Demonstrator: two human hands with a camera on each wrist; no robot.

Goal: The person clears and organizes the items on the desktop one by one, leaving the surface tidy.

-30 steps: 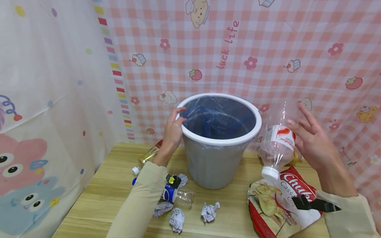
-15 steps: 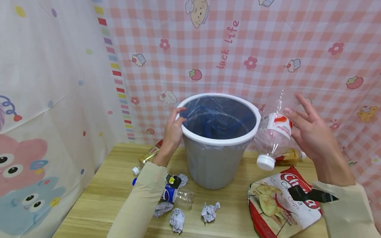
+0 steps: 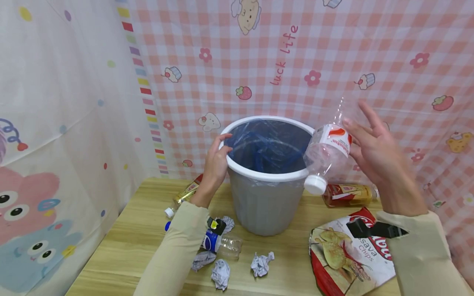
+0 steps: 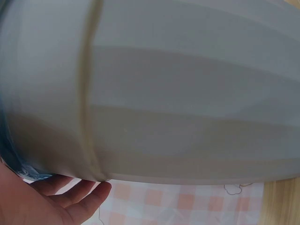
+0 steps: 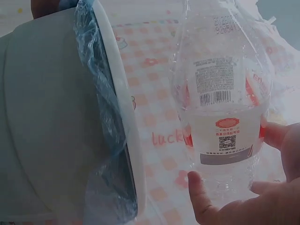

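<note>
A grey trash bin (image 3: 266,205) with a white rim and a clear bluish liner stands at the back middle of the table. My left hand (image 3: 216,162) grips its left rim, thumb and fingers on either side. In the left wrist view, the fingers (image 4: 86,199) lie against the bin's wall. My right hand (image 3: 381,152) holds a clear plastic bottle (image 3: 331,144) with a white cap and a red-and-white label. The bottle is tilted cap down, just by the bin's right rim. The right wrist view shows thumb and fingers around the bottle (image 5: 220,89).
Right of the bin lie an amber drink bottle (image 3: 349,195) and a cassava chips bag (image 3: 352,250). On the left are another amber bottle (image 3: 187,191), a blue-labelled bottle (image 3: 222,243) and several crumpled paper balls (image 3: 261,264). A checked curtain (image 3: 281,53) hangs behind.
My right hand has carried the clear bottle up and left, toward the bin's right rim, uncovering the amber bottle behind. My left hand has stayed on the rim.
</note>
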